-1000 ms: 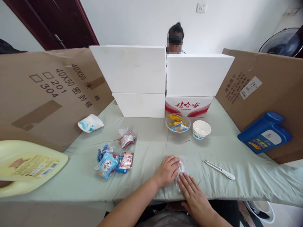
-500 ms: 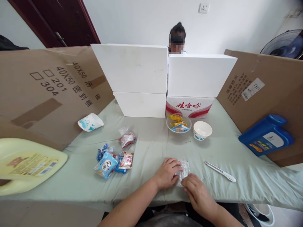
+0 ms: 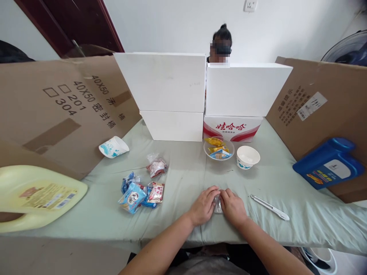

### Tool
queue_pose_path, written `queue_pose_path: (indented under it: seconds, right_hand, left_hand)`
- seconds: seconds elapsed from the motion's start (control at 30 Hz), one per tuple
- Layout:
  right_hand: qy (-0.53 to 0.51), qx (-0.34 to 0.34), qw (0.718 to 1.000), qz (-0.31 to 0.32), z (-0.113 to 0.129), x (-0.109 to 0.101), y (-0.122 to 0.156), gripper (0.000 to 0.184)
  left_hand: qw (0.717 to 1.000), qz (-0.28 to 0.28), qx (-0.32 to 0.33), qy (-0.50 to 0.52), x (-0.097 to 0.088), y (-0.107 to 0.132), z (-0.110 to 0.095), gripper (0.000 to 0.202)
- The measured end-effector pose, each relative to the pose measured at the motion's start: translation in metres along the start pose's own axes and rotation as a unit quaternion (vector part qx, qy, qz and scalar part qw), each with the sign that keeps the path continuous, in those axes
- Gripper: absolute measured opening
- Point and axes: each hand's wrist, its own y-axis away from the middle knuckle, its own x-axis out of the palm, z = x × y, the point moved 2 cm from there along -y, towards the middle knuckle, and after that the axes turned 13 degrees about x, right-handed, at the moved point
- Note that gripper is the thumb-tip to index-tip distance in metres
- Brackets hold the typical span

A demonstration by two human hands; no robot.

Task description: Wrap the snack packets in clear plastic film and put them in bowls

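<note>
A small piece of crinkled clear plastic point(image 3: 218, 207) lies flat on the green cloth near the table's front edge. From its left side my left hand point(image 3: 203, 206) closes its fingers on the far end of the plastic. My right hand point(image 3: 233, 208) grips the same end from the right, the fingertips of both hands almost meeting. The hands cover much of the plastic. A white utility knife point(image 3: 270, 207) rests to the right of my right hand. Left of my left hand sits a pile of wrapped snacks point(image 3: 134, 196), with a red-and-clear packet point(image 3: 157, 168) just behind it.
Farther back stand a clear bowl of snacks point(image 3: 219, 157) and a white paper bowl point(image 3: 248, 157). A paper cup point(image 3: 114, 147) lies tipped at left. White boxes point(image 3: 172, 84), cardboard panels point(image 3: 57, 110), a yellow jug point(image 3: 43, 198) and a blue bottle point(image 3: 329, 164) border the table. A person sits beyond.
My right hand has moved up and away from me to the far end of the plastic, now level with my left hand. The plastic is more covered. The view has shifted slightly.
</note>
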Motion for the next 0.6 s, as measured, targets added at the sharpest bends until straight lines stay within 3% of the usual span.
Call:
queue_pose_path:
  seconds: [0.07,0.13,0.3,0.4,0.5,0.6]
  right_hand:
    - [0.007,0.0,1.0,-0.004,0.0,0.002,0.001,0.023]
    - [0.012,0.003,1.0,-0.008,0.0,0.003,0.001,0.026]
    - [0.021,0.015,0.999,-0.026,-0.005,-0.004,0.0,0.029]
    - [0.027,0.008,0.997,-0.068,-0.01,-0.014,0.005,0.03]
    - [0.018,-0.102,0.992,-0.077,-0.009,-0.013,0.016,0.035]
    - [0.02,-0.205,0.979,-0.008,-0.005,-0.002,0.028,0.061]
  left_hand:
    - [1.0,0.0,-0.017,-0.006,0.001,-0.001,0.0,0.029]
    - [0.999,0.001,-0.036,-0.027,0.002,-0.002,0.0,0.022]
    - [0.996,0.018,-0.057,-0.069,0.005,-0.006,-0.002,0.041]
    - [0.995,0.024,-0.061,-0.069,0.007,-0.005,-0.003,0.047]
    - [0.997,0.003,-0.046,-0.059,0.009,-0.001,0.001,0.049]
    - [0.994,-0.072,-0.057,-0.058,0.006,0.002,0.007,0.047]
